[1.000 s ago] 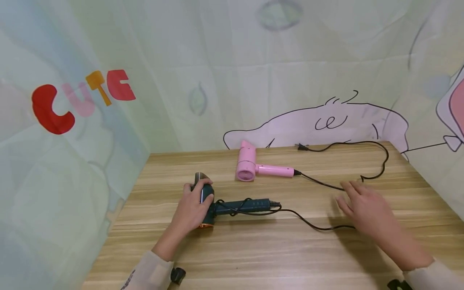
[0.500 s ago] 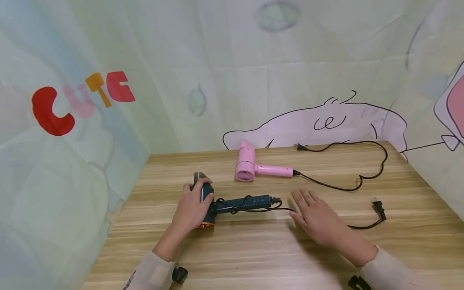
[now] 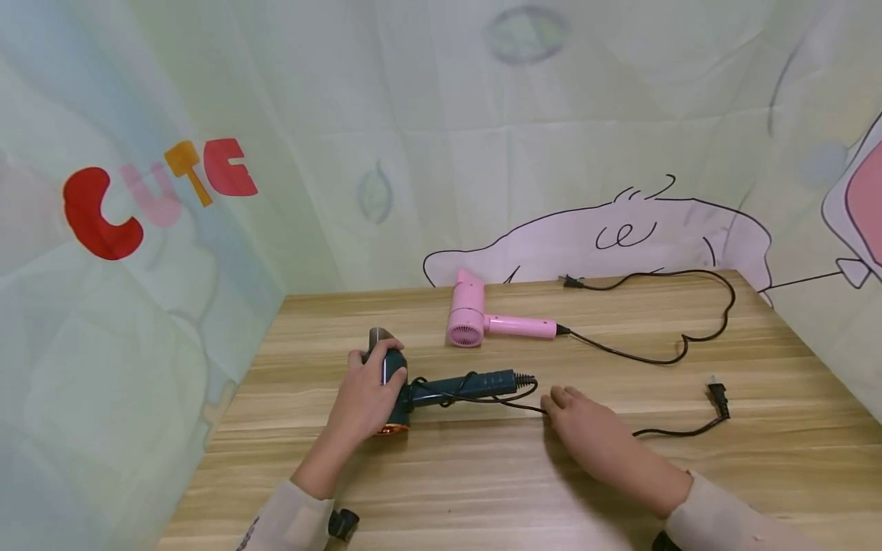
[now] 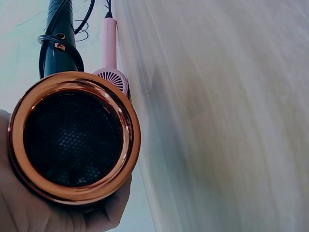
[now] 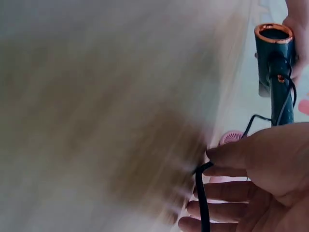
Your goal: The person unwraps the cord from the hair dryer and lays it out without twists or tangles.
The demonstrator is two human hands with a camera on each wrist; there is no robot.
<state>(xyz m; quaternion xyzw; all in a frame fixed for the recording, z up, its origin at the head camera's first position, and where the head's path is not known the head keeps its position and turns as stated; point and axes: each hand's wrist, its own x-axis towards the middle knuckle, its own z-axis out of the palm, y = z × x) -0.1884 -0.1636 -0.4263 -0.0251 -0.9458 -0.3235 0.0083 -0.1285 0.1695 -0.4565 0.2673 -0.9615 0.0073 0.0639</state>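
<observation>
My left hand [image 3: 370,390] grips the barrel of a dark green hair dryer [image 3: 462,389], fingers over its top. In the left wrist view its copper-rimmed intake [image 4: 72,140] faces the camera, with the hand curled beneath. A black power cord [image 3: 517,404] wraps loosely around the handle and runs rightward. Right of the handle's end, my right hand [image 3: 596,436] pinches that cord between thumb and index finger; the right wrist view shows the cord [image 5: 203,198] hanging from the pinch, other fingers extended. Past this hand, the cord ends in a two-pin plug [image 3: 718,399].
A pink hair dryer [image 3: 468,310] lies behind the green one, its handle pointing right. Its black cord [image 3: 729,314] loops along the back right to a plug [image 3: 572,282]. Printed curtains [image 3: 386,153] enclose the wooden table [image 3: 455,490] at the back and left.
My right hand has slid left along the green dryer's cord, toward its handle, and now pinches it. The plug has come into sight on the right. My left hand keeps its grip.
</observation>
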